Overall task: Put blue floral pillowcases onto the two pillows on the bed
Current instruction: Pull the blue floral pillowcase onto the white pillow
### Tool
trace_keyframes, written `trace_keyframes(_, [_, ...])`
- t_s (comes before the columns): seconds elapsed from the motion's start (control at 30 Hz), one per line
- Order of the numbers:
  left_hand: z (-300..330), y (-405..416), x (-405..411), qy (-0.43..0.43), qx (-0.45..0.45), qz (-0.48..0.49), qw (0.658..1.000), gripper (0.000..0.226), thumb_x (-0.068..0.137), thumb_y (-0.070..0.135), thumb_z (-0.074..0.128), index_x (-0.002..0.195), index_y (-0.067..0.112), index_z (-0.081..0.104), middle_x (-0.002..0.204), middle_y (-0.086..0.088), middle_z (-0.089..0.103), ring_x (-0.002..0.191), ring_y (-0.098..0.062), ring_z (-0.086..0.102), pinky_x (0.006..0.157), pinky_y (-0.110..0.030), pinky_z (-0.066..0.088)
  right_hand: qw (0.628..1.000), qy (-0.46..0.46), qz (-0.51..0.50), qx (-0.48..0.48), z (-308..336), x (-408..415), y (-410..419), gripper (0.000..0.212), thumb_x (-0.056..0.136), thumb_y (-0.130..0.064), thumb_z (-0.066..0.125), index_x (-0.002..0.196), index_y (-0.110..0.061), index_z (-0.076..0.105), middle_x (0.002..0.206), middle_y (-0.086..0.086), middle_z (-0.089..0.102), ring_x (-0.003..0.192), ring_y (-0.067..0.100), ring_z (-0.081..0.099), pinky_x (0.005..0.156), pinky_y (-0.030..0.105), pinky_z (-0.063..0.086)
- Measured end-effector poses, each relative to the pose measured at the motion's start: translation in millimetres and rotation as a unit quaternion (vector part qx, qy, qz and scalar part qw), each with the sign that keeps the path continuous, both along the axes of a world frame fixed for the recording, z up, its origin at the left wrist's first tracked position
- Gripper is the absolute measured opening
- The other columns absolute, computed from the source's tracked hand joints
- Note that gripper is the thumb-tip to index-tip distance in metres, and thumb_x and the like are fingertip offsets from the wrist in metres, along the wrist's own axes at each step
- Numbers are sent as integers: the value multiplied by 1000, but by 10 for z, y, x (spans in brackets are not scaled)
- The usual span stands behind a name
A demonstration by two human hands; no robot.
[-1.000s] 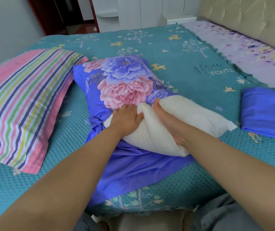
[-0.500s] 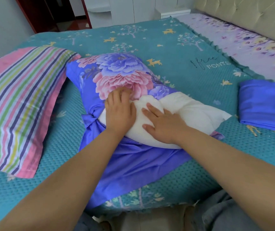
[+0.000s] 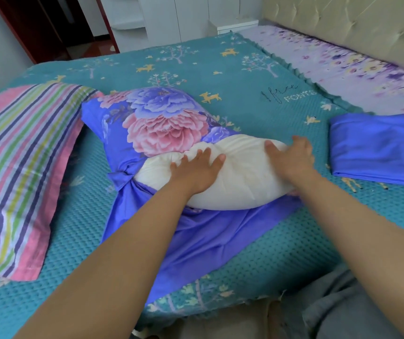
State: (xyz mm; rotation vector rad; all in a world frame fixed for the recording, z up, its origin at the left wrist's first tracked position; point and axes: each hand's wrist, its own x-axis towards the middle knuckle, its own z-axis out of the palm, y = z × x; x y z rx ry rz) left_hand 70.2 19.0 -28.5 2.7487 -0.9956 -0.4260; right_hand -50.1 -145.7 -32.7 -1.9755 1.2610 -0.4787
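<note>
teal bedspread [image 3: 245, 99] printed "free" script, "FOREST" partly legible

Two bare forearms enter from the lower edge, no sleeves visible on either. The left hand [image 3: 196, 171] and right hand [image 3: 291, 159] carry no rings, watch or gloves (fingernails too blurred to assess). Grey fabric garment [image 3: 347, 309] at lower right, soft and creased, apparently worn on the legs.
</note>
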Motion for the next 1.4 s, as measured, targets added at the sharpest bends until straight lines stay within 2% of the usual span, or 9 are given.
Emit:
trace_keyframes(0.1, [49, -55, 32, 11, 25, 14, 1000, 75, 88, 71, 14, 150, 29, 9, 159, 4, 7, 145, -32, 7, 115, -54, 6, 916, -199, -96, 336, -111, -157, -55, 67, 79, -61, 60, 129, -19, 48, 127, -3, 55, 108, 19, 55, 84, 37, 50])
trace_keyframes(0.2, [83, -74, 101, 45, 48, -10, 998, 83, 86, 74, 20, 151, 27, 3, 160, 4, 0, 146, -32, 1, 116, -52, 6, 874, -240, -55, 419, -217, -260, 126, 48, 79, -66, 57, 113, -32, 53, 103, -11, 61, 91, 9, 58, 64, 27, 48])
trace_keyframes(0.47, [-93, -57, -12, -41, 122, -33, 991, 87, 82, 76, 28, 150, 31, -4, 159, 7, -9, 144, -37, -6, 111, -61, -1, 946, -239, -5, 220, -144, -76, 386, 45, 83, -23, 68, 125, -10, 56, 122, 8, 62, 110, 23, 58, 98, 38, 46])
trace_keyframes(0.67, [-256, 18, -191, -139, 160, -44, 976, 73, 94, 43, 35, 150, 23, -8, 158, 2, -12, 143, -38, -15, 110, -64, -5, 978, -180, 99, -44, -13, 272, 803, 39, 87, -18, 60, 124, -7, 55, 120, 12, 62, 111, 25, 57, 75, 16, 32])
trace_keyframes(0.83, [-290, 191, -64, -76, 90, -37, 992, 81, 92, 40, 43, 150, 20, -10, 159, -3, -5, 145, -27, -13, 116, -49, -8, 954, -124, 272, 24, 119, 528, 989, 57, 89, -45, 55, 132, -9, 47, 125, 4, 57, 114, 19, 53, 91, 25, 38])
trace_keyframes(0.97, [-291, 348, 39, -20, -8, -34, 999, 75, 92, 34, 48, 150, 12, 7, 157, -8, 14, 144, -27, 11, 118, -40, 5, 910, -156, 332, 192, 200, 677, 874, 25, 96, -9, 38, 91, -3, 61, 94, 11, 61, 89, 19, 53, 81, 26, 40])
trace_keyframes(1.03, [-328, 420, 134, 49, -124, -25, 991, 62, 88, 36, 50, 142, 13, 32, 146, -11, 38, 136, -27, 33, 113, -41, 24, 885, -138, 388, 218, 191, 700, 838, 25, 91, 5, 39, 101, 3, 62, 92, 12, 61, 85, 18, 55, 78, 26, 44])
trace_keyframes(1.2, [-193, 614, 156, 209, -294, 21, 932, 28, 99, 24, 43, 124, 16, 50, 116, 7, 53, 107, -3, 45, 82, 0, 32, 867, -21, 495, -45, 257, 942, 890, 13, 90, -3, 51, 91, 4, 61, 95, 19, 65, 86, 27, 59, 77, 32, 46])
trace_keyframes(1.4, [-313, 778, 419, 423, -441, 116, 783, 30, 90, -2, 47, 116, 5, 60, 106, -3, 69, 107, -20, 60, 98, -32, 45, 824, 67, 407, -387, 120, 859, 1005, 26, 94, -34, 41, 112, -27, 59, 146, -3, 29, 128, 25, 24, 108, 41, 13])
